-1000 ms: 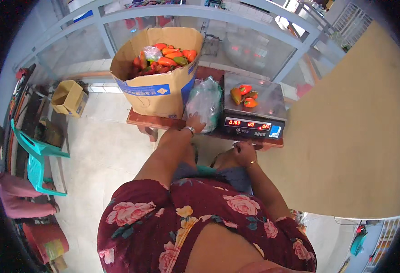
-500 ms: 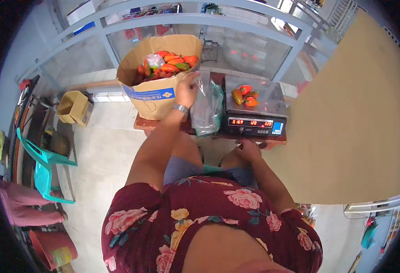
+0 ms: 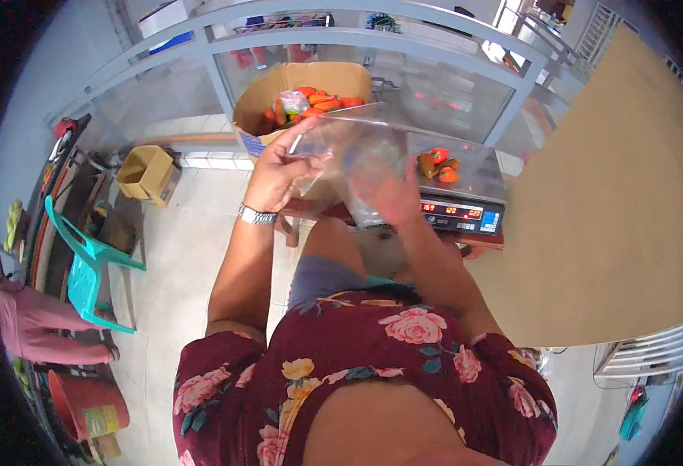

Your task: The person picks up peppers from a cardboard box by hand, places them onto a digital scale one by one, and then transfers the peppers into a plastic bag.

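One clear bag (image 3: 357, 132) is held in the grip of the left hand (image 3: 278, 177); the right hand (image 3: 396, 198) (blurred, grip impossible to tell) is near the scale (image 3: 466, 216) bearing peppers (image 3: 448, 175).

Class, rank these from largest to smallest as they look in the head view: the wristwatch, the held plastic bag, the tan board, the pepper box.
1. Tan board
2. Plastic bag and pepper box: not ranked; the bag overlaps the box and seems nearer
3. Wristwatch
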A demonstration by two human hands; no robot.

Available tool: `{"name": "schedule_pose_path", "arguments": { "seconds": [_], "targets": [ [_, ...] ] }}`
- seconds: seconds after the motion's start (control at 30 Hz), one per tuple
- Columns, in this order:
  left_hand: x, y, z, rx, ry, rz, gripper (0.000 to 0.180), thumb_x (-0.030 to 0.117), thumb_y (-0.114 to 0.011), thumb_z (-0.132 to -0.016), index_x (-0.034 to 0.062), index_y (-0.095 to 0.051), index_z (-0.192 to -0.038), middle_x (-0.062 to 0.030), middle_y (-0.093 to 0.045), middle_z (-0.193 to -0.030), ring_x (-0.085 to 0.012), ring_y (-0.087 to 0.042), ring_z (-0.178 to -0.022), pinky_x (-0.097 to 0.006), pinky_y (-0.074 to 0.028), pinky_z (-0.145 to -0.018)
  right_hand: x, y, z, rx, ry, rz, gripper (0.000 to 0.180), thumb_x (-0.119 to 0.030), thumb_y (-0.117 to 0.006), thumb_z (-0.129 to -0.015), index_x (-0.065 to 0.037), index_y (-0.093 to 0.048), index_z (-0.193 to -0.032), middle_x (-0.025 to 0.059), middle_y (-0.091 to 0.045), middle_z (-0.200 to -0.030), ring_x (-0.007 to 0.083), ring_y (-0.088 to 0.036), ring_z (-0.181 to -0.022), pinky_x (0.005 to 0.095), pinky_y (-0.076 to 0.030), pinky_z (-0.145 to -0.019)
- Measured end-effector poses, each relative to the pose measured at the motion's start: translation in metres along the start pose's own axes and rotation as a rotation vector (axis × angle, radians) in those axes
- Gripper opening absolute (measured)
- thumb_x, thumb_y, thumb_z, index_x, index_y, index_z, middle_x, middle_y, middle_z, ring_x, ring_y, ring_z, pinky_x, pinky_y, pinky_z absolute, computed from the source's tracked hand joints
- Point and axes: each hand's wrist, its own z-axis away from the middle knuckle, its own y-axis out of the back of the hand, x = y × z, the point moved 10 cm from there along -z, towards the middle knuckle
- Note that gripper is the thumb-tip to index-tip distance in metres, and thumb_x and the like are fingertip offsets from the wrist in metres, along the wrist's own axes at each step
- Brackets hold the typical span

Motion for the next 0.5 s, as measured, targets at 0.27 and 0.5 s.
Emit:
{"name": "schedule_pose_path", "arguments": {
  "seconds": [0.27,0.5],
  "targets": [
    [0.027,0.063,0.049,0.239,-0.068,-0.092,0.063,-0.017,-0.048,-0.073,0.0013,-0.04,-0.133,-0.0104,-0.046,-0.132,-0.0236,-0.062,-0.097,-0.025,-0.054,-0.072,-0.055,-0.067,0.014,0.073,0.198,0.628,0.035,-0.023,-0.05,-0.093,-0.007,-0.048,-0.124,0.0088,-0.062,-0.106,0.0171,-0.062,-0.089,0.0316,-0.049,-0.078],
    [0.02,0.053,0.058,0.231,-0.109,-0.161,0.054,-0.015,-0.049,-0.079,0.0019,-0.044,-0.13,-0.009,-0.052,-0.124,-0.0207,-0.063,-0.096,-0.027,-0.054,-0.074,-0.055,-0.083,0.024,0.224,0.304,0.756,0.019,-0.005,-0.063,-0.082,-0.004,-0.061,-0.1,0.0055,-0.065,-0.089,0.0137,-0.061,-0.079,0.026,-0.05,-0.068]
  ]
}}
